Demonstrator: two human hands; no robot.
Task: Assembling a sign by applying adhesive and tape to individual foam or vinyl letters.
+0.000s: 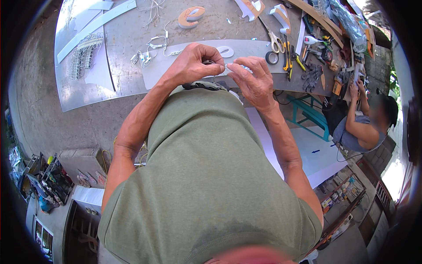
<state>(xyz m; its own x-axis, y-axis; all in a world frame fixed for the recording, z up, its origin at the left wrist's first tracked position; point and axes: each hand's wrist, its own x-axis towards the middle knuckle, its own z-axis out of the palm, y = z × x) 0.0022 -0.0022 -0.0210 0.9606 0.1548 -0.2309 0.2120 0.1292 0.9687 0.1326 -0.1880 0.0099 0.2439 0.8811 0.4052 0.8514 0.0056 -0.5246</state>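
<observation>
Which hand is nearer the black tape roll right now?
Right hand: the black tape roll lies just beyond it, on its right. Left hand is farther left.

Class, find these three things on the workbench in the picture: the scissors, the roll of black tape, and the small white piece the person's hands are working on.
scissors [276, 42], head view, on the handles.
roll of black tape [271, 57], head view, on its ring.
small white piece [231, 66], head view, on the part between the fingertips of both hands.
</observation>
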